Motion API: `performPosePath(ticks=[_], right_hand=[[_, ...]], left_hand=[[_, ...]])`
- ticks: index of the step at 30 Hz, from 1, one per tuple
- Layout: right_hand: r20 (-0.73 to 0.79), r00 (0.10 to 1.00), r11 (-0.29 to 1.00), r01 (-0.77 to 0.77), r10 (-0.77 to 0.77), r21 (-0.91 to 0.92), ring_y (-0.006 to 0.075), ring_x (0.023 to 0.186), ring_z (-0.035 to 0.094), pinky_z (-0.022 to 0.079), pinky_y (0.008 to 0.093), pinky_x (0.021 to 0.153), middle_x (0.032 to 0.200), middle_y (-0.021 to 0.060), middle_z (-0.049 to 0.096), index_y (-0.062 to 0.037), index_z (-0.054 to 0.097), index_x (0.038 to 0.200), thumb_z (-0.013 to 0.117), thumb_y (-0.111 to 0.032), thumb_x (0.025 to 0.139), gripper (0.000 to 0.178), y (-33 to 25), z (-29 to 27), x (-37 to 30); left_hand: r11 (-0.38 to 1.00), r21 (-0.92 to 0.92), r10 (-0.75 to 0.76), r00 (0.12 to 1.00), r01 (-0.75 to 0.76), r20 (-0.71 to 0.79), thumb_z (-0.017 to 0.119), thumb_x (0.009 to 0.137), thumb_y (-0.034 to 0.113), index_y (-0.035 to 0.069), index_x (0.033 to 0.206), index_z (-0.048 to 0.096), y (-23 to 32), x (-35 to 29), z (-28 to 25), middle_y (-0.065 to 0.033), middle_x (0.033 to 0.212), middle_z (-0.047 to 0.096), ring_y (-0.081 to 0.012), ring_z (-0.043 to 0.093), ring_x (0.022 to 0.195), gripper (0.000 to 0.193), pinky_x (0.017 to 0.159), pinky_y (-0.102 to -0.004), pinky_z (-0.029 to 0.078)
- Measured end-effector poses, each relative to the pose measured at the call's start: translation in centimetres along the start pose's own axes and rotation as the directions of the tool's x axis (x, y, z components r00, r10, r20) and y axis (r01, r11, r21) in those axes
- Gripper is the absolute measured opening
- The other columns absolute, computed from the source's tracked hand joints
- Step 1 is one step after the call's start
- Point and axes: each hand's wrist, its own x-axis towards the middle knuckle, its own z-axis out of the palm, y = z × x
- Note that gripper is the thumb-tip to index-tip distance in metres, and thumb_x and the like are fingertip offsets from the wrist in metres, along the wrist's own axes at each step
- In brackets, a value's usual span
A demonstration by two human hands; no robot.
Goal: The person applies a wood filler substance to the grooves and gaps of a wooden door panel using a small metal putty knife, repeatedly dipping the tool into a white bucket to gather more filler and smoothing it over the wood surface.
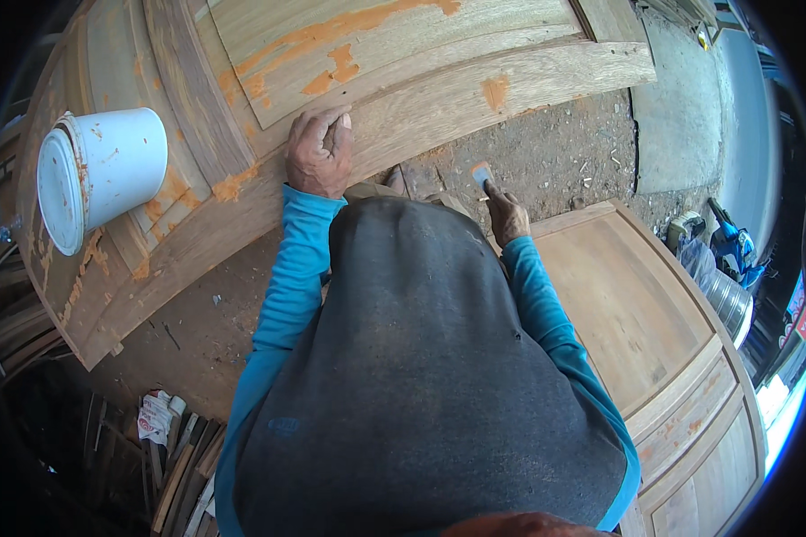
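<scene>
My left hand (321, 152) rests at the near edge of a wooden panelled door (439, 97), its fingers curled in; what they hold, if anything, is hidden. Streaks of orange filler (341, 70) mark the door's panel and frame. Low at my right side, away from the door, my right hand (508, 217) is closed on a putty knife (482, 174) with a pale, orange-smeared blade. A white plastic bucket (127, 161), smeared with orange, stands on the left part of the door with its lid on.
A second panelled door (636, 295) lies to my right. Wood offcuts (188, 465) are stacked at the lower left, a white bag (157, 418) among them. Bags and a blue bundle (734, 243) sit at the far right. The dirt floor (564, 143) holds scattered shavings.
</scene>
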Motion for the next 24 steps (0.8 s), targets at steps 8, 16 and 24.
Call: performPosePath(ticks=[8, 16, 24], right_hand=[[-0.511, 0.833, 0.882, 0.063, 0.211, 0.466, 0.0233, 0.077, 0.073, 0.057, 0.0374, 0.07, 0.096, 0.0129, 0.074, -0.0006, 0.067, 0.115, 0.055, -0.016, 0.107, 0.021, -4.0, -11.6, 4.5], [-0.276, 0.905, 0.756, -0.071, 0.322, 0.65, 0.0128, 0.061, 0.064, 0.05, 0.0315, 0.058, 0.073, 0.0045, 0.067, -0.0038, 0.07, 0.102, 0.058, -0.033, 0.107, 0.032, -1.0, -12.9, 7.1], [-0.31, 0.928, 0.859, -0.02, 0.206, 0.512, 0.0234, 0.064, 0.07, 0.053, 0.0382, 0.062, 0.077, 0.012, 0.072, -0.0046, 0.069, 0.1, 0.061, -0.029, 0.105, 0.026, -5.5, -11.0, 4.7]], left_hand=[[0.997, 0.052, 0.059, 0.998, -0.059, -0.002, 0.07, 0.093, 0.007, 0.004, 0.106, 0.075, -0.2, -0.3, -0.1, -0.0138, 0.1, 0.071, -0.0312, 0.068, 0.095, 0.015, 0.084, -0.0394, 0.055], [0.994, 0.028, 0.109, 0.994, -0.109, 0.007, 0.07, 0.092, 0.006, 0.004, 0.106, 0.075, -0.4, -0.4, -0.1, -0.0141, 0.098, 0.071, -0.0324, 0.068, 0.092, 0.015, 0.082, -0.0409, 0.055], [0.995, 0.037, 0.089, 0.996, -0.09, 0.023, 0.069, 0.095, 0.008, 0.005, 0.107, 0.076, 0.1, -0.4, -0.4, -0.0137, 0.097, 0.07, -0.0311, 0.068, 0.091, 0.015, 0.082, -0.0387, 0.054]])
